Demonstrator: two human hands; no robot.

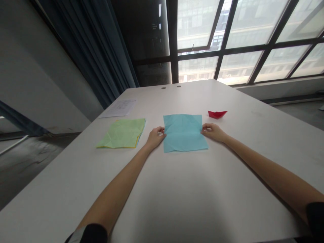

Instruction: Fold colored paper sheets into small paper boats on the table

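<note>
printed page [118, 108]: white, with faint print too small to read; flat at the far left of the table [177, 192], presumably put there to be out of the hands' way.
paper stack [123, 133]: green on top, yellow and blue edges showing beneath at the right; laid left of the left hand [155, 137], likely for easy reach.
left hand: fingers curled, thumb and forefinger pinching the left edge of the blue sheet [184, 132]; the hold seems meant to steady that side.
blue sheet, place: on the table, between the two hands, probably centred so both edges can be reached evenly.
blue sheet, look: light blue, plain, roughly square; one crease across the middle, fainter wrinkles elsewhere, near edge slightly wavy; spread open.
right hand [214, 132]: fingers likewise bent, thumb and forefinger closed on the right edge, opposite the other grip; the pair appears to keep the paper flat and straight.
red paper boat [217, 115]: folded, pointed at both ends; just beyond the right hand, untouched, perhaps set aside there to avoid crushing.
</note>
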